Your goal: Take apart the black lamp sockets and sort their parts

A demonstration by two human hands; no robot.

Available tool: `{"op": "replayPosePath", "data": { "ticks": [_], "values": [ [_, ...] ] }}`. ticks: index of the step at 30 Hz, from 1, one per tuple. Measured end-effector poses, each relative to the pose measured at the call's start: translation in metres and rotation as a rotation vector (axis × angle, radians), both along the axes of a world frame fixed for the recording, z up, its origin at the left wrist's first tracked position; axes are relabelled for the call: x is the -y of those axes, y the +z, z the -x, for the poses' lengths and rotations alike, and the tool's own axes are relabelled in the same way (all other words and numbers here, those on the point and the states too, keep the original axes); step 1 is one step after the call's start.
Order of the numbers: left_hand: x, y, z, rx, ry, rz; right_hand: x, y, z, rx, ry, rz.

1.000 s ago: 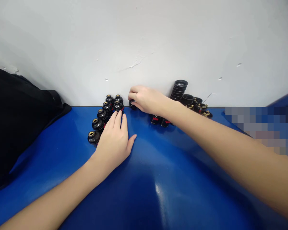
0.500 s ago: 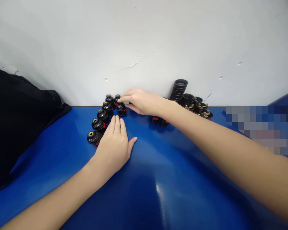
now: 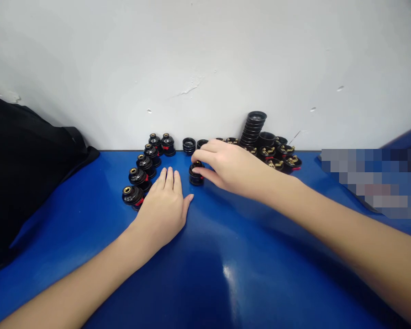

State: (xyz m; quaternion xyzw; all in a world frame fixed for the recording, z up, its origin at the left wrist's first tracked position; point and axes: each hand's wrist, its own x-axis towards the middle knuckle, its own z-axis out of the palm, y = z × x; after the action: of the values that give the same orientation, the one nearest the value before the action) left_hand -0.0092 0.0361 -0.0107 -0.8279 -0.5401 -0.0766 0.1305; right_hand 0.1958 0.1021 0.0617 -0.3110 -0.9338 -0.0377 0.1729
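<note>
My left hand (image 3: 164, 205) lies flat on the blue table, fingers stretched forward and thumb out to the side. Just left of it runs a slanting row of black lamp holders (image 3: 133, 195) with brass threaded tops and red marks. Another lamp holder (image 3: 167, 144) stands beside the far end of that row, near the wall. Thumb and fingers of my right hand (image 3: 222, 164) close around a single upright lamp holder (image 3: 196, 178) to the right of my left fingertips. Whether its base touches the table, I cannot tell.
Along the wall stand small black cups (image 3: 189, 145) and a leaning stack of black rings (image 3: 253, 129). Several black sockets with brass contacts (image 3: 292, 161) sit at the right. Black cloth (image 3: 27, 178) covers the left side. A blurred patch (image 3: 370, 183) hides the far right.
My right hand has moved right and nearer to me, bringing one lamp holder away from the row. My left hand stays in place. More cups by the wall now show.
</note>
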Motion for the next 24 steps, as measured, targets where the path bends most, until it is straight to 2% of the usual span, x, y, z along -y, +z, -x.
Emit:
{"op": "replayPosePath", "data": {
  "ticks": [4,9,13,16,19,24],
  "values": [
    [0.001,0.002,-0.003,-0.045,0.009,0.016,0.029,-0.004,-0.014,-0.051,-0.003,0.026],
    [0.002,0.009,-0.007,-0.103,0.004,0.031,0.058,-0.009,-0.029,-0.177,-0.085,0.113],
    [0.002,0.010,-0.007,-0.065,-0.025,0.042,0.076,-0.025,-0.034,-0.284,-0.129,0.255],
    [0.001,0.009,-0.007,0.007,-0.053,0.043,0.081,-0.045,-0.035,-0.397,-0.103,0.405],
    [0.000,0.009,-0.006,0.098,-0.100,0.015,0.079,-0.060,-0.033,-0.515,-0.099,0.470],
    [0.000,0.009,-0.006,0.254,-0.184,-0.018,0.075,-0.068,-0.032,-0.614,-0.144,0.548]
  ]
}}
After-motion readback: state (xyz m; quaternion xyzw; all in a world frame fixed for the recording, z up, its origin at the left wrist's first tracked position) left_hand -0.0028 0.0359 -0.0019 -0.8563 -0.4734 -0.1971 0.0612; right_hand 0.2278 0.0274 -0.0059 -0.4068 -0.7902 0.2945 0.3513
